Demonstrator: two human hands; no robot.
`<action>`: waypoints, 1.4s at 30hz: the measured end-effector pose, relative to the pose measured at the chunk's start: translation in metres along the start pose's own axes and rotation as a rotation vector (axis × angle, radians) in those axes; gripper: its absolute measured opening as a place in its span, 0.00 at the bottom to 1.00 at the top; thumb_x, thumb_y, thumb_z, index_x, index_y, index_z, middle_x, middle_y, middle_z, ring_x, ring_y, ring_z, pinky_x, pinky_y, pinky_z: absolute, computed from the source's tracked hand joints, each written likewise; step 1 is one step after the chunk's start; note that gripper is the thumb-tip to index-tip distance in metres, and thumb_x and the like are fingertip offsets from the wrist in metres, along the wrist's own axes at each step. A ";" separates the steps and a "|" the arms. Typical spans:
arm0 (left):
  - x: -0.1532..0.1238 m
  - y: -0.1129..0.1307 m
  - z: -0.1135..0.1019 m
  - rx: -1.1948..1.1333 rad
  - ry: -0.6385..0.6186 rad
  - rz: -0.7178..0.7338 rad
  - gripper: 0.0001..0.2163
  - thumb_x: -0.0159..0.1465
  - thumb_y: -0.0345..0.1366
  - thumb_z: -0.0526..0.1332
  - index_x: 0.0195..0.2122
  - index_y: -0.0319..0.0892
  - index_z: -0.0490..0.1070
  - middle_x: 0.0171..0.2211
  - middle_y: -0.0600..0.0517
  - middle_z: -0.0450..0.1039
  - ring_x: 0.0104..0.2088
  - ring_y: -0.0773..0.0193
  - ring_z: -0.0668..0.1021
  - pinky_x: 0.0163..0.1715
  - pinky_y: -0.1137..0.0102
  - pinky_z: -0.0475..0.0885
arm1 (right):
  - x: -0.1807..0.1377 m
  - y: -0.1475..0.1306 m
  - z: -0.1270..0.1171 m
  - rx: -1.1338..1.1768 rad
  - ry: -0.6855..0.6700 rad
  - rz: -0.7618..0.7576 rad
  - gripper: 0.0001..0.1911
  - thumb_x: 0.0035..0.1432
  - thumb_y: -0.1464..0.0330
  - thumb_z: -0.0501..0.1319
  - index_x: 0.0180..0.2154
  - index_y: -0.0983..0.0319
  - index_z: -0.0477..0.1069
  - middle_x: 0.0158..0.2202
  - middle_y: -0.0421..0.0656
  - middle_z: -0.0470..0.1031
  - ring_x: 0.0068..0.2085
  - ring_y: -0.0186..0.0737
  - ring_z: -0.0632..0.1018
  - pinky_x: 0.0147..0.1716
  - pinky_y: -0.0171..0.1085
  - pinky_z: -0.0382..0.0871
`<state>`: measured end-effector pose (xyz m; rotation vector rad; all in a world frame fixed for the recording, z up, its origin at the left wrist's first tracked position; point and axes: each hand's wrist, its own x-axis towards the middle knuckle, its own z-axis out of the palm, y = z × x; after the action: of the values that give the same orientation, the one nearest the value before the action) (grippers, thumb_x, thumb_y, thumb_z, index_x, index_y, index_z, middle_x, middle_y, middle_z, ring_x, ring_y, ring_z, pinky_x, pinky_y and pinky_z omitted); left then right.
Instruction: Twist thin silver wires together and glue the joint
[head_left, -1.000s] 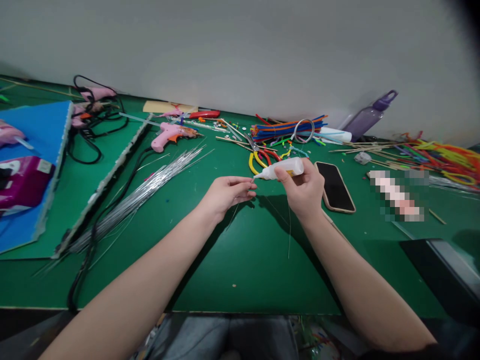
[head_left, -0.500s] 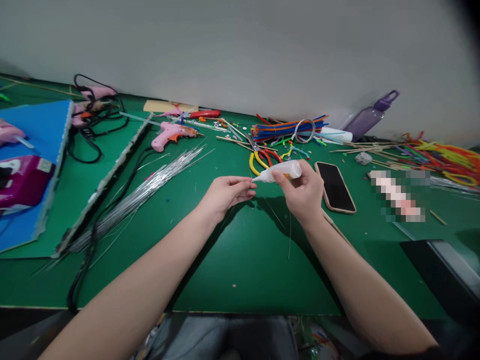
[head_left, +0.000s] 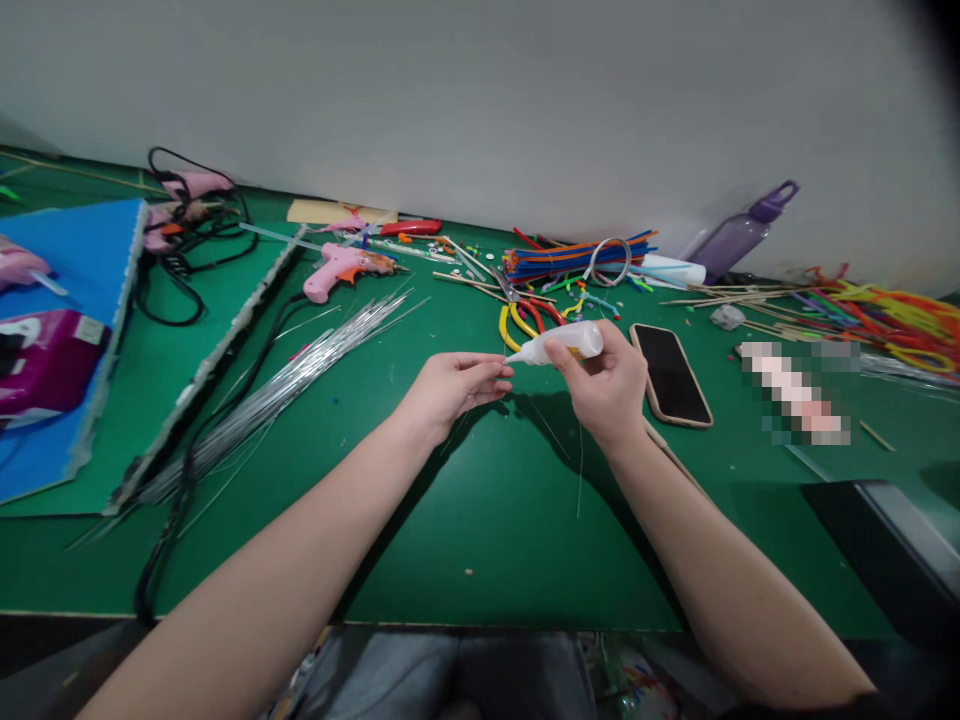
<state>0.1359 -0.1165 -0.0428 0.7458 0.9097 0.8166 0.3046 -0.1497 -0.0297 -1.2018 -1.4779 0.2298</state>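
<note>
My right hand (head_left: pixel 611 385) is wrapped round a small white squeeze bottle (head_left: pixel 551 345), tipped sideways with its narrow nozzle pointing left. The nozzle tip meets the fingertips of my left hand (head_left: pixel 454 390). Thumb and index finger of that hand are pinched together; what lies between them is too small to make out. Both hands are held above the green table. Just behind the bottle lie scissors (head_left: pixel 510 322) with yellow handles, partly covered by it. Thin wires (head_left: pixel 580 470) rest on the table below my right hand.
A phone (head_left: pixel 671 375) lies right of my right hand. To the left are a bundle of silvery wires (head_left: pixel 300 375) and a pink glue gun (head_left: pixel 330 272) with a black cord. Pipe cleaners (head_left: pixel 570 258) and a purple bottle (head_left: pixel 739 240) are along the wall. A dark flat object (head_left: pixel 862 530) is at right.
</note>
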 end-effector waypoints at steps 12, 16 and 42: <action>-0.001 0.001 -0.002 0.018 -0.006 -0.005 0.04 0.55 0.28 0.67 0.32 0.33 0.77 0.32 0.47 0.78 0.27 0.69 0.79 0.39 0.69 0.76 | 0.000 -0.002 0.000 -0.028 -0.030 -0.043 0.11 0.52 0.60 0.66 0.29 0.59 0.69 0.27 0.38 0.73 0.29 0.35 0.73 0.29 0.36 0.68; 0.000 0.000 -0.003 0.038 -0.011 0.019 0.06 0.54 0.28 0.68 0.33 0.34 0.77 0.32 0.46 0.79 0.27 0.69 0.79 0.40 0.68 0.76 | 0.000 -0.005 -0.002 -0.079 -0.040 -0.117 0.10 0.52 0.61 0.67 0.30 0.58 0.70 0.28 0.40 0.74 0.31 0.37 0.75 0.31 0.38 0.70; -0.022 0.025 0.006 0.260 0.099 0.752 0.07 0.58 0.32 0.65 0.37 0.36 0.76 0.36 0.48 0.79 0.29 0.66 0.81 0.35 0.70 0.76 | 0.022 0.004 -0.010 0.543 0.376 0.083 0.15 0.53 0.56 0.65 0.37 0.59 0.70 0.36 0.40 0.73 0.37 0.38 0.79 0.37 0.43 0.77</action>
<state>0.1266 -0.1243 -0.0117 1.3210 0.8304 1.4169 0.3191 -0.1360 -0.0161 -0.8082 -0.9530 0.4076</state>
